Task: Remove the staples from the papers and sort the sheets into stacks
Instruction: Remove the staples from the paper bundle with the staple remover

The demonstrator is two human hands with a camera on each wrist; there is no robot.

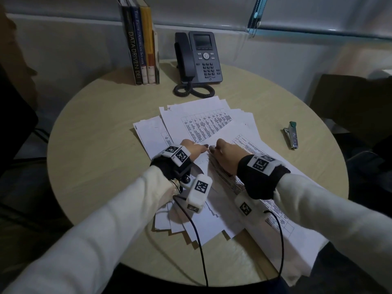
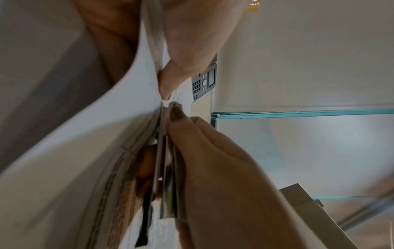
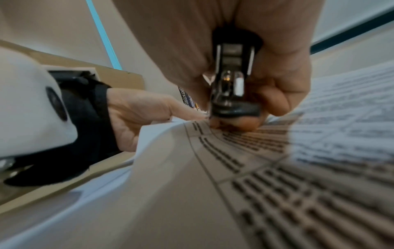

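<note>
Loose printed sheets (image 1: 203, 124) lie fanned over the middle of the round table (image 1: 95, 145). On top of them lies a set of papers with tables (image 1: 250, 149), curving up at its near corner (image 3: 192, 168). My left hand (image 1: 192, 148) pinches that corner (image 2: 119, 118), thumb (image 2: 181, 64) on top and fingers underneath. My right hand (image 1: 222, 152) grips a black and chrome staple remover (image 3: 232, 87), whose tip meets the paper's corner just beside the left thumb. The metal blades (image 2: 165, 168) show edge-on in the left wrist view. The staple itself is hidden.
A small silver stapler with a green end (image 1: 291, 134) lies on the table to the right. A desk phone (image 1: 199, 58) with a coiled cord and several upright books (image 1: 142, 43) stand at the far edge. Wrist-camera cables (image 1: 199, 240) trail across the near papers.
</note>
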